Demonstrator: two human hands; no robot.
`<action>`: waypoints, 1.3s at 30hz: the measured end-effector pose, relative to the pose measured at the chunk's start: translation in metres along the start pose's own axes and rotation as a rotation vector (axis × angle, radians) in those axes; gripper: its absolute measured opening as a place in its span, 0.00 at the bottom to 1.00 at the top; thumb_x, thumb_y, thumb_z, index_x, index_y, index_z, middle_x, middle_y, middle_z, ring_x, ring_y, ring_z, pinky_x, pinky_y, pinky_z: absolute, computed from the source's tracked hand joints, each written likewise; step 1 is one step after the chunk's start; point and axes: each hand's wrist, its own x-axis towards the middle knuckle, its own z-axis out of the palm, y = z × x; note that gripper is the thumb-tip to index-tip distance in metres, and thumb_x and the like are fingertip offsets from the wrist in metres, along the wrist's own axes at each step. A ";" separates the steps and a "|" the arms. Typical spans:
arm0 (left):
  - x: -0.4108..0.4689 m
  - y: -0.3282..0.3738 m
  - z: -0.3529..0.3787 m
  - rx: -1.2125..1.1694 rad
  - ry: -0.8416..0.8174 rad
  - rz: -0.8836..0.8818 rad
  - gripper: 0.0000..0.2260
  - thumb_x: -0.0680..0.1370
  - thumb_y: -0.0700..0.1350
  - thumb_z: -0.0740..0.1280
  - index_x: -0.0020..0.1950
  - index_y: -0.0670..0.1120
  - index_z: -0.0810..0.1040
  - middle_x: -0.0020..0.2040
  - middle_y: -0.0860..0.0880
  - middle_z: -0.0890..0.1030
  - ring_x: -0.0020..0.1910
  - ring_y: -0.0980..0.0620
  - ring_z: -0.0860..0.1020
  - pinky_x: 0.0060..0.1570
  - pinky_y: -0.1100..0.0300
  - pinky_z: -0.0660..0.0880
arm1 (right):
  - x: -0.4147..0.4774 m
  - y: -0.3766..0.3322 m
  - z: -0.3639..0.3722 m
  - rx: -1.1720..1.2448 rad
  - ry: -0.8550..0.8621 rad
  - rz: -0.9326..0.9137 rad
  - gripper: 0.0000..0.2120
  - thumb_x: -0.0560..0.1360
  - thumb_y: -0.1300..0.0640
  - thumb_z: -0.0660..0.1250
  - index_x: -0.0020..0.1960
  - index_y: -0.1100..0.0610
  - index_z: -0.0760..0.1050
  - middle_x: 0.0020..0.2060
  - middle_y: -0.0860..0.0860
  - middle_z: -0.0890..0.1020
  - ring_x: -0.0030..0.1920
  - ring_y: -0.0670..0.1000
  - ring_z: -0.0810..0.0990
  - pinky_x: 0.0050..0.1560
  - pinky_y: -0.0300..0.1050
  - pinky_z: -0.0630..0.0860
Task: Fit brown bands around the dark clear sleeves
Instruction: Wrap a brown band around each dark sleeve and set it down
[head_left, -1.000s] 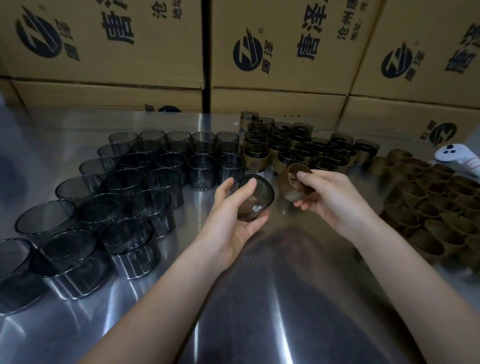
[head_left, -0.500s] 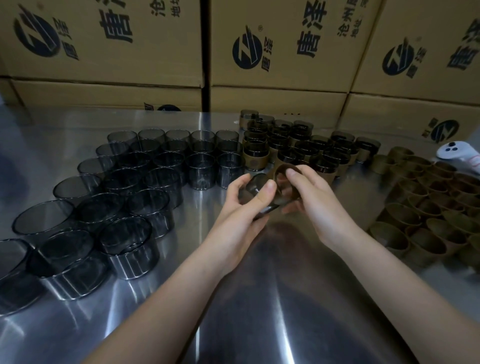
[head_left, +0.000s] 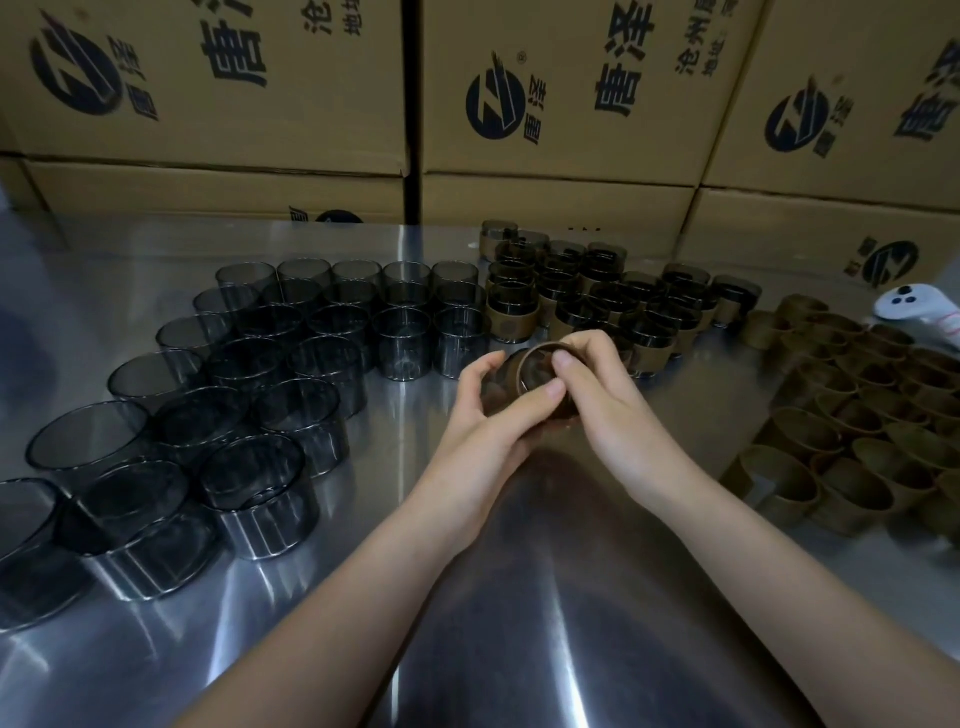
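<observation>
Above the middle of the steel table my left hand (head_left: 480, 423) grips a dark clear sleeve (head_left: 498, 387) lying on its side. My right hand (head_left: 605, 402) holds a brown band (head_left: 530, 371) round the sleeve's open end, fingers curled over the band's rim. Much of the sleeve is hidden by both hands. Several bare dark sleeves (head_left: 218, 395) stand in rows on the left. Several sleeves with bands fitted (head_left: 602, 306) stand at the back centre. Loose brown bands (head_left: 852, 415) lie in a heap on the right.
Stacked cardboard boxes (head_left: 561, 104) with printed logos form a wall along the table's far edge. A white handheld controller (head_left: 914, 309) lies at the far right beside the loose bands. The steel table (head_left: 519, 597) reflects light in front of my arms.
My hands came together: the right hand brought the brown band from beside the sleeve onto its end. Both hands moved slightly away from me.
</observation>
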 end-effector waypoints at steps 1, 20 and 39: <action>0.000 0.000 -0.001 0.012 0.007 -0.003 0.26 0.76 0.38 0.72 0.71 0.48 0.67 0.58 0.41 0.83 0.55 0.46 0.84 0.55 0.54 0.81 | 0.000 0.000 0.000 0.000 0.001 -0.013 0.04 0.81 0.50 0.58 0.50 0.46 0.70 0.40 0.36 0.78 0.44 0.35 0.77 0.46 0.35 0.73; -0.003 0.007 -0.002 0.208 0.131 0.064 0.22 0.75 0.34 0.72 0.65 0.52 0.77 0.54 0.46 0.84 0.53 0.47 0.84 0.56 0.51 0.81 | -0.001 -0.009 -0.007 0.074 0.144 -0.051 0.07 0.76 0.63 0.69 0.51 0.54 0.83 0.44 0.51 0.86 0.47 0.50 0.84 0.49 0.45 0.82; -0.003 0.008 -0.003 0.263 0.122 0.063 0.28 0.63 0.39 0.73 0.63 0.53 0.79 0.60 0.41 0.80 0.56 0.44 0.83 0.58 0.44 0.79 | 0.001 -0.008 -0.014 0.044 0.101 -0.072 0.12 0.74 0.64 0.71 0.47 0.48 0.84 0.44 0.49 0.86 0.48 0.49 0.84 0.51 0.51 0.82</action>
